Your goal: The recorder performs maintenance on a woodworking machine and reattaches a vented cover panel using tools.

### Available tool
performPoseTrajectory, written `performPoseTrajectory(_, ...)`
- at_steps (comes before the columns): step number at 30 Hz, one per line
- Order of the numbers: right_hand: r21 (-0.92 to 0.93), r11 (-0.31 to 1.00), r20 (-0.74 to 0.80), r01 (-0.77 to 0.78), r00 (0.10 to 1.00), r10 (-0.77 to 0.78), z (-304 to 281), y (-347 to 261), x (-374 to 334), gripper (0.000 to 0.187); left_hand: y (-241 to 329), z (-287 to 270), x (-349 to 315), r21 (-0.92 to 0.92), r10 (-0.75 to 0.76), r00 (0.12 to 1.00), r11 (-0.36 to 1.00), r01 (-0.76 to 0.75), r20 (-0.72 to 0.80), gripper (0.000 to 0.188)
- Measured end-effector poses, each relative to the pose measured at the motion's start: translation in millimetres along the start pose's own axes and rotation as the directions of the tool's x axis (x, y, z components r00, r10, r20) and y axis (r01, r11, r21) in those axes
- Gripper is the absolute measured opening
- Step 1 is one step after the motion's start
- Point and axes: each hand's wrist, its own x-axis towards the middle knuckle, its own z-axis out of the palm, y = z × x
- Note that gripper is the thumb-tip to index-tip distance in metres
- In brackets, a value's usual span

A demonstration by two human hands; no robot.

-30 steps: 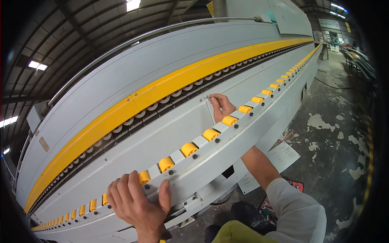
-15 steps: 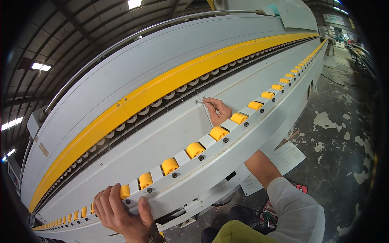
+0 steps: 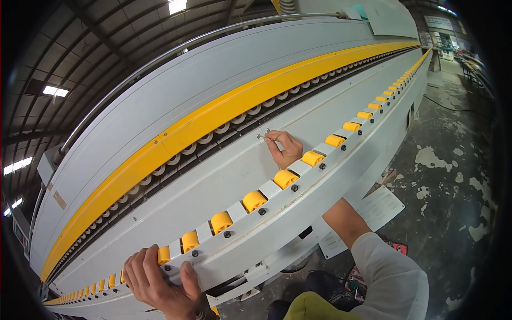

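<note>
My left hand (image 3: 160, 281) grips the grey roller rail (image 3: 277, 232) at the lower left. Its fingers go over the top beside a yellow roller (image 3: 164, 255) and its thumb lies on the near side. My right forearm passes under the rail, and my right hand (image 3: 286, 149) comes up behind it. Thumb and forefinger pinch a thin metal tool (image 3: 265, 137), which looks like a hex key. The tool reaches a small bolt (image 3: 258, 136) on the grey side panel (image 3: 224, 170). Most of the tool is hidden by the fingers.
Beyond the panel runs a yellow strip (image 3: 213, 120) above a row of small pale wheels (image 3: 205, 137). A perforated grey metal plate (image 3: 383, 209) juts out below the rail at right. A red case (image 3: 399, 248) with tools lies by my right sleeve. A dark cable (image 3: 450, 108) crosses the floor.
My right hand has turned slightly at the bolt, and its fingers now cover more of the tool. My left hand keeps its hold on the rail.
</note>
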Motion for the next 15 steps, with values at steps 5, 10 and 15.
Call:
performPoseTrajectory(5,0.006,0.995,-0.012,-0.097,0.995,0.097,-3.1,-7.4,0.0,0.018,3.4,1.3,1.5,0.006,0.008,1.0,1.0,-0.008,0.003,0.041)
performPoseTrajectory(10,-0.029,0.895,-0.009,-0.445,0.896,0.445,-28.9,-27.5,8.8,0.013,5.6,0.5,0.9,-0.001,-0.019,1.0,1.0,0.019,-0.007,0.041)
performPoseTrajectory(15,-0.276,0.929,0.135,-0.246,0.947,0.291,-26.9,15.0,-1.1,0.011,6.0,1.2,0.2,-0.005,-0.019,1.0,1.0,0.019,0.002,0.042)
